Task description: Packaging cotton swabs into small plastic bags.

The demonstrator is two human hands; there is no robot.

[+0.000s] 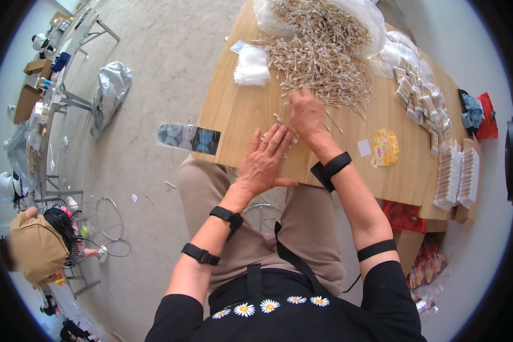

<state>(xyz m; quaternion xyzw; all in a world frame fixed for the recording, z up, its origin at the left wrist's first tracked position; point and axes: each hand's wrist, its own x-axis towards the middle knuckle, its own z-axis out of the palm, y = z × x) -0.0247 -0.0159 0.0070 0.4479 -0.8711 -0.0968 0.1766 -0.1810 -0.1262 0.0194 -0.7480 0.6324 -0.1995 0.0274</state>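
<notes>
My left hand [264, 162] lies flat near the front edge of the wooden table [233, 108], its fingers stretched out side by side. Several cotton swabs [285, 125] lie at and beyond its fingertips, with some partly covered by the hand. Curled and closed, my right hand [308, 115] is at the near edge of a big loose pile of cotton swabs [325, 68]. Its fingertips point away from the view, so whatever they pinch is hidden. A few single swabs lie just right of this hand.
Clear plastic sleeves [252, 66] are stacked left of the pile. Yellow cards [385, 148] lie at right, near packed swab bundles [422, 102] and upright rows of packs [456, 175]. A patterned strip [188, 138] overhangs the left edge. Another person [40, 247] is far left.
</notes>
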